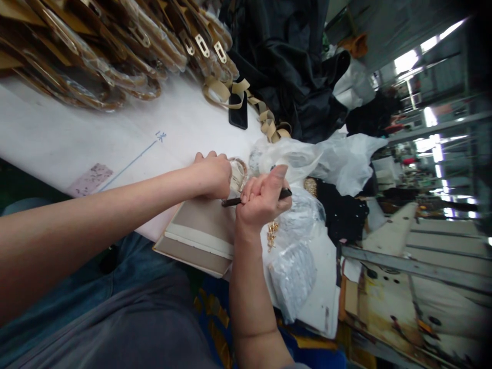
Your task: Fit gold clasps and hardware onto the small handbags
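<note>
My left hand (213, 175) is closed, knuckles up, at the far edge of a grey-beige board or block (203, 220). Its fingertips are hidden, so what they hold does not show. Beside it lies a rounded brown-edged piece with clear wrapping (239, 171). My right hand (264, 197) is wrapped round a slim dark stick-like tool (231, 202), thumb raised. The tool's narrow end points toward my left hand, above the board; its exact kind is unclear. Just right of my right wrist, small gold-coloured metal pieces (272, 234) lie in a loose heap.
Brown bag-like pieces in clear film (115, 56) are stacked at the upper left of the white table (126, 133). A phone (238, 113) lies by a tan strip (265, 118). Clear plastic bags (295, 271) crowd the right side. Black material (277, 61) is heaped behind.
</note>
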Available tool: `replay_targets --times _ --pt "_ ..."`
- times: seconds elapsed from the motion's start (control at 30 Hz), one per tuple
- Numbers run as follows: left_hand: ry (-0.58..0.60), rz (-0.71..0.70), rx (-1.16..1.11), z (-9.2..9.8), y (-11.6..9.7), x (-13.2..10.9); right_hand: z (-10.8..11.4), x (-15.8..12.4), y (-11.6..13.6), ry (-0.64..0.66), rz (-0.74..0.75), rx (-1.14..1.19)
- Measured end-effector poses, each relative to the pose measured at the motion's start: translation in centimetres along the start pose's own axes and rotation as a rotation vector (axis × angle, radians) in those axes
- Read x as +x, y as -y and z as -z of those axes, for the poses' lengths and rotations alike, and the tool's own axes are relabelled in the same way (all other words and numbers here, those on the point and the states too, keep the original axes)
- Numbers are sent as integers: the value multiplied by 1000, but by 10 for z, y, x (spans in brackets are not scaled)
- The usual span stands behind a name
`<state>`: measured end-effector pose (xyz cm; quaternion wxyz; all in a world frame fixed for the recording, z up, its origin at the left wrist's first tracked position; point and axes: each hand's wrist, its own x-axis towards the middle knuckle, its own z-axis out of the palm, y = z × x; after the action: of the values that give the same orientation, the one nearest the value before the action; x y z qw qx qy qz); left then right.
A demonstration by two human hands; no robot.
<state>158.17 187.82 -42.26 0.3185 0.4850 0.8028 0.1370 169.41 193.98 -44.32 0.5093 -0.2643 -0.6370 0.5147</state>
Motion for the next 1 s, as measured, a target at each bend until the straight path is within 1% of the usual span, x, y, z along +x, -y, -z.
replay_targets --times 0.1,0.23,0.3,0.37,0.4,0.47,0.53,0.63,0.7,0.77,0.83,1.0 --pt "-12 1 5 -1 -1 3 -2 17 -15 24 -65 -52" --pt "-4 -6 14 0 -3 3 -3 50 -47 132 -221 -138" --pt "-3 -10 18 1 -6 0 -4 61 -57 160 -275 -159" --pt "-10 1 23 2 -9 -5 -4 66 -57 153 -307 -159" --pt "-15 9 20 3 -10 -8 -3 66 -53 147 -324 -150" --pt "-19 22 4 4 -10 -14 -1 60 -36 129 -339 -106" --pt "-20 17 -14 4 -8 -19 4 45 -13 89 -285 -43" --pt "-28 4 -10 3 -5 -22 10 15 14 -15 -71 16" --pt "-29 15 -2 3 -4 -22 10 -3 23 -41 49 22" --pt "-23 26 -2 3 -5 -21 8 -16 25 -23 108 14" --pt "-12 23 -6 4 -5 -21 4 -21 24 -6 131 -6" --pt "-9 18 -16 4 -1 -19 -2 -20 18 -33 135 -58"
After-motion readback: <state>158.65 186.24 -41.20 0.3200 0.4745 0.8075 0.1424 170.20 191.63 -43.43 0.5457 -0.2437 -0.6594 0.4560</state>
